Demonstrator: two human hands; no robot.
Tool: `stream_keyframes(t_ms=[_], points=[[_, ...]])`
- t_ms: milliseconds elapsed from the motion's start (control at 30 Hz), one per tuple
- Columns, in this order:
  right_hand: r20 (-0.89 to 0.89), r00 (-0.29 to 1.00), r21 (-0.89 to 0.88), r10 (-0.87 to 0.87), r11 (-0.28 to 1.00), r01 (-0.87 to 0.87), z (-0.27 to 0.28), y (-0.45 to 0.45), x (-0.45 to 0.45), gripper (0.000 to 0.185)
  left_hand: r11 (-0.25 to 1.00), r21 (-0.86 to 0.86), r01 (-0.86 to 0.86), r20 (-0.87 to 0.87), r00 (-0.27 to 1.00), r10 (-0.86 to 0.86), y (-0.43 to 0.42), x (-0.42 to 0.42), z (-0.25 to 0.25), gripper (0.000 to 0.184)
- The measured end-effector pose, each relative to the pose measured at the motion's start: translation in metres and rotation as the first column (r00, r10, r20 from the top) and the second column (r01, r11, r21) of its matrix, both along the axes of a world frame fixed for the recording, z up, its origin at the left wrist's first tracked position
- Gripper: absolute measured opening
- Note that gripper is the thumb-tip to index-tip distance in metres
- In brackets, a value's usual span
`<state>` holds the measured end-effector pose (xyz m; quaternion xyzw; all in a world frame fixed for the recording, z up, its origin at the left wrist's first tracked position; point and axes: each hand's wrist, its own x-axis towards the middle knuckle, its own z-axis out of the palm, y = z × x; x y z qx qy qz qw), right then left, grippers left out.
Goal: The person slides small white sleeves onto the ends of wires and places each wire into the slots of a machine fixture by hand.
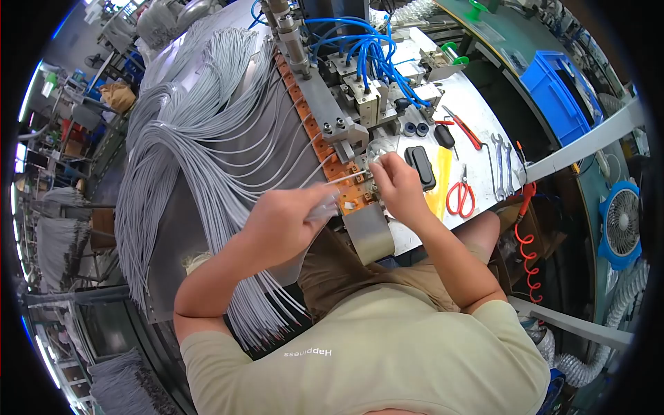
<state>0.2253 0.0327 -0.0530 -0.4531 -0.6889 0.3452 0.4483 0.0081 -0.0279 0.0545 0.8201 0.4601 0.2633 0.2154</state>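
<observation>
A short stretch of grey cable [347, 178] runs between my two hands, above the orange fixture strip [317, 142] of the machine. My left hand [280, 223] is closed around the cable's near side, its fingertips smeared by motion. A pale, see-through blur shows beside those fingers; what it is I cannot make out. My right hand [399, 185] is pinched at the cable's other end, close to the metal clamp block [347, 142]. Something clear and shiny [380, 147] shows just beyond its fingertips. Several other grey cables reach from the strip into a large bundle [183, 145] on the left.
Red-handled scissors [460, 198], a black case [420, 168], a yellow sheet [438, 183], wrenches [499, 166] and pliers [465, 129] lie on the white table at right. Blue air tubes [377, 52] loop over the machine. A blue bin [559, 97] and a fan [621, 223] stand farther right.
</observation>
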Motion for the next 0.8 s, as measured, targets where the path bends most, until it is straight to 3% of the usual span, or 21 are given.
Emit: stream_keyframes(t_ms=[33, 133, 167, 267, 400, 600, 800], points=[[-0.099, 0.994, -0.228, -0.052, 0.973, 0.028, -0.003, 0.003, 0.002, 0.014, 1.000, -0.001, -0.002, 0.003, 1.000, 0.002, 0.004, -0.003, -0.003, 0.020], [-0.195, 0.981, -0.257, -0.012, 0.966, -0.039, -0.010, 0.004, -0.002, 0.016, 0.838, -0.432, 0.334, -0.016, 0.926, -0.377, 0.026, -0.015, -0.022, 0.024], [-0.247, 0.969, -0.264, 0.005, 0.962, -0.072, -0.010, 0.005, -0.003, 0.017, 0.838, -0.431, 0.335, -0.016, 0.926, -0.378, 0.026, -0.014, -0.026, 0.024], [-0.198, 0.980, -0.323, 0.010, 0.943, -0.075, -0.005, 0.013, -0.001, 0.018, 0.994, -0.055, 0.095, -0.137, 0.985, -0.102, 0.026, -0.006, -0.035, 0.024], [-0.171, 0.985, -0.301, -0.010, 0.953, -0.042, -0.002, 0.008, -0.004, 0.019, 0.988, 0.093, 0.124, -0.162, 0.981, -0.107, 0.025, -0.002, -0.038, 0.023], [-0.131, 0.991, -0.206, -0.015, 0.978, -0.012, -0.005, 0.008, -0.004, 0.020, 0.989, 0.094, 0.114, -0.175, 0.980, -0.096, 0.023, -0.003, -0.035, 0.024], [-0.249, 0.968, -0.427, -0.002, 0.898, -0.108, -0.014, 0.015, -0.005, 0.019, 0.992, 0.090, 0.086, -0.126, 0.989, -0.074, 0.023, -0.003, -0.036, 0.026]])
